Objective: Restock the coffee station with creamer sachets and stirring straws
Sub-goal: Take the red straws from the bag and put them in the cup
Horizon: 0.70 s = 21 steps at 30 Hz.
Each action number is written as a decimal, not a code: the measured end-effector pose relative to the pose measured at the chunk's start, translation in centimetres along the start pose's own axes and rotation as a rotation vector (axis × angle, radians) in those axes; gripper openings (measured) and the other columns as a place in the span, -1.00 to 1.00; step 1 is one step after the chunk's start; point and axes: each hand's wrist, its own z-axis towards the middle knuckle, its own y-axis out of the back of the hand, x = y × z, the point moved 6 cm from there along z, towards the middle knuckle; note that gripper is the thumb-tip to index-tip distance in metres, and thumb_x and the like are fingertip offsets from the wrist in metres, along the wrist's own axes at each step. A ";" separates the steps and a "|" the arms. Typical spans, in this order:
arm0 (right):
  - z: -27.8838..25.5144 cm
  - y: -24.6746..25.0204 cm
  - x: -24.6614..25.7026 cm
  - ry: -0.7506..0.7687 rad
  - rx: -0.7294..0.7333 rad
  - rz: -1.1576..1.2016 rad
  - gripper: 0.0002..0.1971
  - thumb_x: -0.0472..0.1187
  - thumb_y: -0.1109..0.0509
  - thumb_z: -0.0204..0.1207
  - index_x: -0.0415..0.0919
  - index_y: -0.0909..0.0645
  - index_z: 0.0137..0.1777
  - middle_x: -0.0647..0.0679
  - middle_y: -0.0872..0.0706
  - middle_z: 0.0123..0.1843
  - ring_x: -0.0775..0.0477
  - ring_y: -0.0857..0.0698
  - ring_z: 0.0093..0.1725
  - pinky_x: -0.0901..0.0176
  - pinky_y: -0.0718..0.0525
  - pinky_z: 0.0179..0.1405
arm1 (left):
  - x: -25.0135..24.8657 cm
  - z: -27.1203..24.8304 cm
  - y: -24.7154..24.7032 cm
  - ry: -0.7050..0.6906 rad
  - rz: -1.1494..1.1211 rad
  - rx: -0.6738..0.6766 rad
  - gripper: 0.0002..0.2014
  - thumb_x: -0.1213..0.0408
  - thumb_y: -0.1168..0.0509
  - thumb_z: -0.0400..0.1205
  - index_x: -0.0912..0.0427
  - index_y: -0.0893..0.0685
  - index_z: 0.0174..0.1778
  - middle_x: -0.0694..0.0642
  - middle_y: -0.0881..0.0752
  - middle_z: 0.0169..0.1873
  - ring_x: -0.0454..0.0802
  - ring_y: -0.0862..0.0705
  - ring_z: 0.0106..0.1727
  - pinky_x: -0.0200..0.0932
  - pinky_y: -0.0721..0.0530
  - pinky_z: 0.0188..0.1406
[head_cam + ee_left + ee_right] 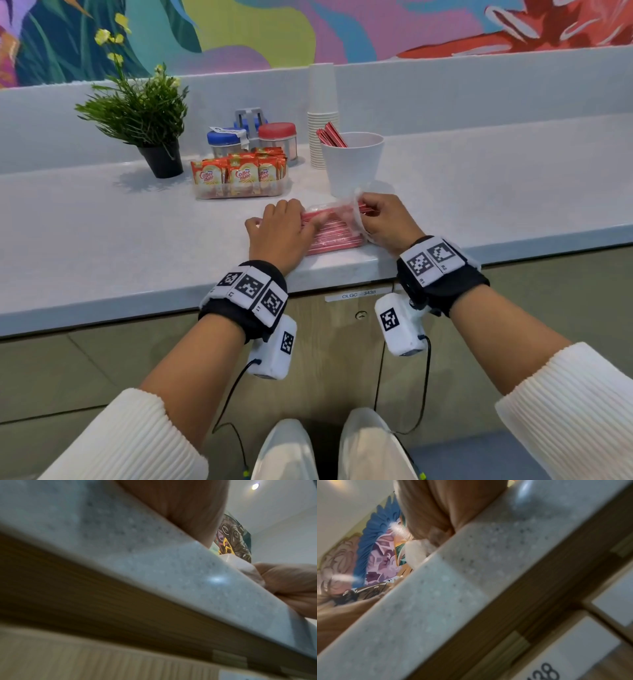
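A clear plastic packet of red stirring straws (337, 234) lies on the counter near its front edge. My left hand (291, 219) holds the packet's left end down, fingers curled over it. My right hand (368, 205) pinches the crumpled open end of the wrapper, where straw tips poke out. Behind it stands a white cup (352, 168) holding several red straws (330, 135). A clear tray (239, 193) left of the cup is packed with orange creamer sachets (239, 173). The left wrist view catches my right hand (291, 585) and a bit of wrapper (240, 566) above the counter edge.
A tall stack of paper cups (322, 116) stands behind the white cup. Blue-lidded (224, 140) and red-lidded (277, 135) jars sit behind the tray, a potted plant (144, 113) to their left. The counter's front edge (137, 301) overhangs wooden cabinet doors (335, 342).
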 end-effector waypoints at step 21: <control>-0.6 1.8 -0.5 -0.049 -0.113 0.087 -0.85 -0.48 -0.32 0.50 -0.27 -0.66 -0.16 -0.01 -0.63 -0.34 0.27 -0.60 -0.43 0.36 -0.55 -0.36 | -0.1 -0.4 -0.2 -0.112 0.039 -0.020 -0.58 -0.16 -0.01 0.67 0.14 -0.48 0.12 0.07 -0.55 0.08 0.09 -0.47 0.21 0.08 -0.24 0.31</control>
